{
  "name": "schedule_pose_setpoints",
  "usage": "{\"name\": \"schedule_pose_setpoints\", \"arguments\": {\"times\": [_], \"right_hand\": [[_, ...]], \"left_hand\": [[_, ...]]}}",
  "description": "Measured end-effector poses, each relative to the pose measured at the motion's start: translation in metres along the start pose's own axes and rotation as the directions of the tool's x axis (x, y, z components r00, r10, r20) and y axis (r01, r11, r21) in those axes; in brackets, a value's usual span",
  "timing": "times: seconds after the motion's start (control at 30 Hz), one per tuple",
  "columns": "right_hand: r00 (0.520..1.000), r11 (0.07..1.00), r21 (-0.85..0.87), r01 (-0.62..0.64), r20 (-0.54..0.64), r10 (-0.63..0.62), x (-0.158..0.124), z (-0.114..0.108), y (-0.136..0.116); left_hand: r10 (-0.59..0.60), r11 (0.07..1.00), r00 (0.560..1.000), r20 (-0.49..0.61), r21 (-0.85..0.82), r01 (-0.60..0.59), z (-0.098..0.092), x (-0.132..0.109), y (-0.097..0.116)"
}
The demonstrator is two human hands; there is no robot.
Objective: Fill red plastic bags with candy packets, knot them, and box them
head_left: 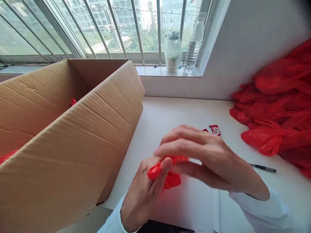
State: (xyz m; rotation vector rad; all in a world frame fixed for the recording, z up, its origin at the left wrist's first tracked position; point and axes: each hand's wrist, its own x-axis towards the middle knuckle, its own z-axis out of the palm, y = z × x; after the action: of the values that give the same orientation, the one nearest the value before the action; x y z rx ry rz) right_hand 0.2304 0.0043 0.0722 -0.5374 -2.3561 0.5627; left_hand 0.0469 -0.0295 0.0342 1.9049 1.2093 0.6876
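Held the red film, perhaps a plastic bag, in the left hand, above the white bench, to the right of the cardboard box and well apart from the heap of red bags. Had the left grip narrow, with thumb pressed over the gathered folds. Arched the right hand over the top, with fingers bent and thumb reaching in against or just beside the film; could not tell, through blur and overlap, whether gripping any of it. Seemed, judging by the thin crumpled folds, likely to handle as very light, soft and limp, somewhat slippery, and apt to stretch or tear under a hard pull. Appeared best taken at the bunched part, pinched between thumb and forefinger, rather than by a loose edge likely to slide free. Looked bright red, glossy along the creases, with one rounded fold poking out to the left of the thumb and a wider flap below, between the two hands. Showed a blurred pinkish tint beneath, too faint to tell as reflection or film. Gave no clear view of any contents. Had small red packets behind the right hand and a black pen beside the right wrist.
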Motion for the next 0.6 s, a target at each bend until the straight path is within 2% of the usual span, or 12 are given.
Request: {"name": "schedule_pose_setpoints", "arguments": {"times": [0.1,0.2,0.3,0.37,0.4,0.43,0.47,0.5,0.53,0.6], "right_hand": [[0.984,0.984,-0.01,-0.178,-0.013,0.178,-0.01,0.001,0.02],[0.974,0.968,0.116,-0.224,-0.015,0.228,-0.017,0.009,0.037],[0.929,0.922,0.283,-0.265,-0.183,0.323,-0.02,0.015,0.044],[0.876,0.891,0.372,-0.259,-0.297,0.379,-0.023,0.014,0.041],[0.872,0.891,0.391,-0.23,-0.325,0.367,-0.025,0.013,0.037],[0.896,0.901,0.389,-0.192,-0.306,0.323,-0.027,0.011,0.032],[0.938,0.917,0.37,-0.151,-0.238,0.25,-0.029,0.01,0.026],[0.977,0.935,0.334,-0.118,-0.13,0.169,-0.031,0.009,0.02],[0.995,0.954,0.284,-0.101,0.002,0.104,-0.033,0.008,0.015],[0.973,0.977,0.188,-0.104,0.224,0.061,-0.035,0.007,0.011]], "left_hand": [[-0.093,0.982,0.993,0.075,-0.158,0.104,-0.006,0.004,-0.002],[-0.127,0.957,0.99,0.066,-0.255,0.139,-0.006,0.006,-0.005],[-0.134,0.911,0.983,0.126,-0.374,0.172,-0.008,0.011,-0.009],[-0.11,0.835,0.975,0.192,-0.515,0.196,-0.01,0.014,-0.013],[-0.106,0.785,0.971,0.215,-0.581,0.215,-0.012,0.016,-0.015],[-0.109,0.736,0.967,0.231,-0.635,0.235,-0.014,0.017,-0.017],[-0.11,0.693,0.963,0.247,-0.675,0.252,-0.016,0.018,-0.019],[-0.107,0.663,0.958,0.265,-0.699,0.267,-0.018,0.018,-0.021],[-0.094,0.649,0.955,0.281,-0.71,0.273,-0.02,0.017,-0.022],[-0.033,0.692,0.955,0.294,-0.683,0.234,-0.022,0.014,-0.022]]}}
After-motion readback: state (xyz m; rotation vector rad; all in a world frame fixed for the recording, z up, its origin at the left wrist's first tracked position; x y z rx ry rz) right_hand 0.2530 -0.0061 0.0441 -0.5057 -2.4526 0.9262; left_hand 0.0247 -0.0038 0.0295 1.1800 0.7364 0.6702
